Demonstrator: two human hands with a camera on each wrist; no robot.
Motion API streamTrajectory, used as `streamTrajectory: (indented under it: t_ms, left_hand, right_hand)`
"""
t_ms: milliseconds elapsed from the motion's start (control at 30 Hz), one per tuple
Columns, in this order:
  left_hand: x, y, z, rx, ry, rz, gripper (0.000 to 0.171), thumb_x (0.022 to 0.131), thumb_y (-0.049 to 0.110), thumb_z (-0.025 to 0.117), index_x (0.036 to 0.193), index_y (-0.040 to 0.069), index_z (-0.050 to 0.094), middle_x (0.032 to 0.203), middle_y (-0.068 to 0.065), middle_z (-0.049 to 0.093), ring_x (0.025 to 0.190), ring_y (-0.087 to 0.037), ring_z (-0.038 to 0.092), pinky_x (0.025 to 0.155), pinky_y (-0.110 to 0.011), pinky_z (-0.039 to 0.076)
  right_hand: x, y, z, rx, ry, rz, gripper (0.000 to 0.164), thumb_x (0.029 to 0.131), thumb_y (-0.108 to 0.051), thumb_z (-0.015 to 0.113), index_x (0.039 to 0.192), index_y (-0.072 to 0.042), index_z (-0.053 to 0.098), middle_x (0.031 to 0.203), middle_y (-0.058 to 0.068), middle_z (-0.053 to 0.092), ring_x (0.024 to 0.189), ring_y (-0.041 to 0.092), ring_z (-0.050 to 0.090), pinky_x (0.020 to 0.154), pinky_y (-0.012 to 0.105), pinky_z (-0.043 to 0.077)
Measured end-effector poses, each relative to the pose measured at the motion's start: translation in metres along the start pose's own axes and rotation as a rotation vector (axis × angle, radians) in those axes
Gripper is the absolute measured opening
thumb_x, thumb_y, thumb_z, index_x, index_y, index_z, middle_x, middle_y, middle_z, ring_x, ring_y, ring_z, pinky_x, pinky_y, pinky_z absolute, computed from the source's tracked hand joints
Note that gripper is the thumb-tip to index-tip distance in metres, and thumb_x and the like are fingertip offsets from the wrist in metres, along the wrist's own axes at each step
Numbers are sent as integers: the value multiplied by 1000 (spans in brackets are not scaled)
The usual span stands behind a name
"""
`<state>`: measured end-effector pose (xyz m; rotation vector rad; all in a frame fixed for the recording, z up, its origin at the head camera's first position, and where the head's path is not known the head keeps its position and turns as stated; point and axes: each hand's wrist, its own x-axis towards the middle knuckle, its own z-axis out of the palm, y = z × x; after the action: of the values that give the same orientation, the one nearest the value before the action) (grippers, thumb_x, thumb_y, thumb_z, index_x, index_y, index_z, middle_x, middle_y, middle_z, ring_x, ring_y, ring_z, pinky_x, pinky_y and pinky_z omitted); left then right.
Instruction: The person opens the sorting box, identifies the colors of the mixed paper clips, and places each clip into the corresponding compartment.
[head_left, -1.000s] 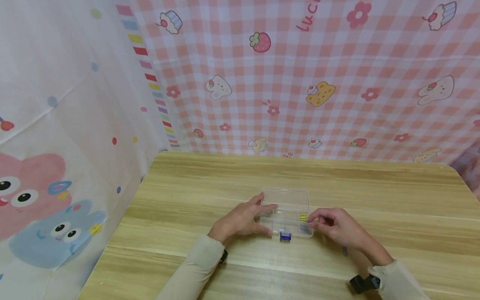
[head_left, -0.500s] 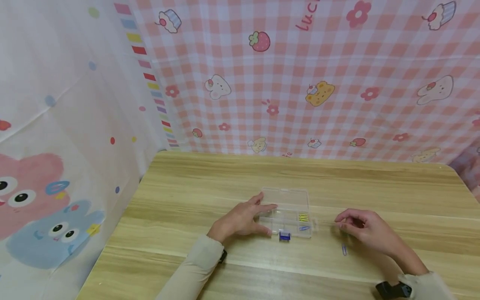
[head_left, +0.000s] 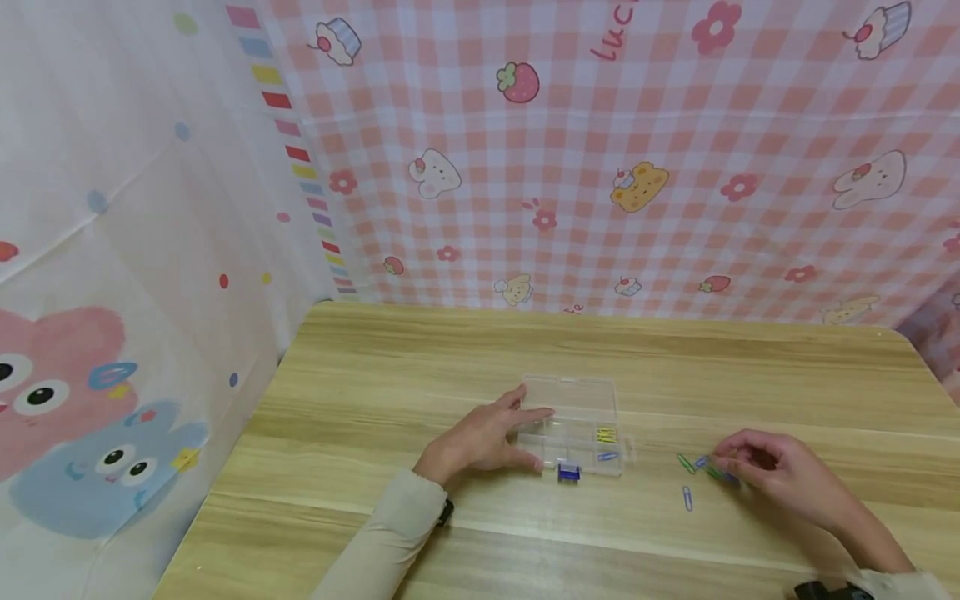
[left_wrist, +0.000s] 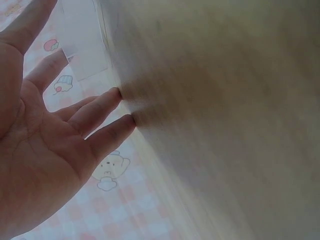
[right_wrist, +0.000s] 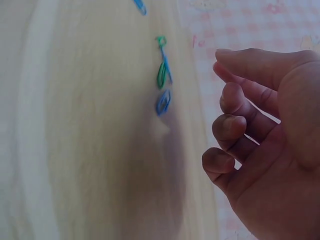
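Note:
A clear compartment box (head_left: pixel 572 398) lies with its lid raised back on the table. Yellow paper clips (head_left: pixel 607 435) fill one compartment, and a blue paper clip (head_left: pixel 607 457) lies in the one in front. My left hand (head_left: pixel 483 437) rests on the box's left side, fingers spread; in the left wrist view two fingertips touch the table. My right hand (head_left: pixel 780 471) hovers at a small group of clips, including a green clip (head_left: pixel 686 463) and a blue clip (head_left: pixel 701 462). The right wrist view shows its fingers (right_wrist: pixel 230 127) loosely bent, with nothing visible between them.
A separate blue paper clip (head_left: pixel 687 498) lies on the table nearer to me. A small dark blue piece (head_left: pixel 569 473) sits at the box's front edge. Behind the wooden table (head_left: pixel 375 367) hangs a pink checked cloth (head_left: pixel 480 125).
My right hand has moved from the box's right side rightward to the loose clips, uncovering the blue clip in the compartment. The left hand stays where it was.

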<state>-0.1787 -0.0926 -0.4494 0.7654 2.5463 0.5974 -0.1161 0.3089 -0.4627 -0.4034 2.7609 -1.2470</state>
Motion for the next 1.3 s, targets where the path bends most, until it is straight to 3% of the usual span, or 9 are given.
streamTrajectory:
  t_ms: [433, 700, 1300]
  left_hand:
    - [0, 0, 0, -7, -2, 3, 76, 84, 50, 74, 151, 37, 40, 166, -9, 10, 146, -32, 30, 115, -46, 34]
    - [0, 0, 0, -5, -5, -3, 77, 84, 51, 74, 151, 37, 40, 167, -8, 10, 147, -32, 29, 115, -46, 34]
    - [-1, 2, -1, -8, -3, -6, 76, 84, 50, 74, 151, 37, 40, 167, -8, 11, 147, -32, 29, 115, -47, 34]
  right_hand:
    - [-13, 17, -3, -34, -2, -6, 14, 85, -7, 76, 98, -10, 71, 75, -9, 54, 66, 4, 48, 52, 24, 38]
    - [-10, 26, -2, -7, -51, 8, 15, 86, -6, 75, 100, -5, 69, 75, -7, 51, 65, 5, 45, 52, 25, 36]
    - [-9, 25, 2, -51, -46, 55, 10, 88, -9, 74, 96, -7, 69, 76, -8, 51, 66, 2, 44, 53, 23, 37]
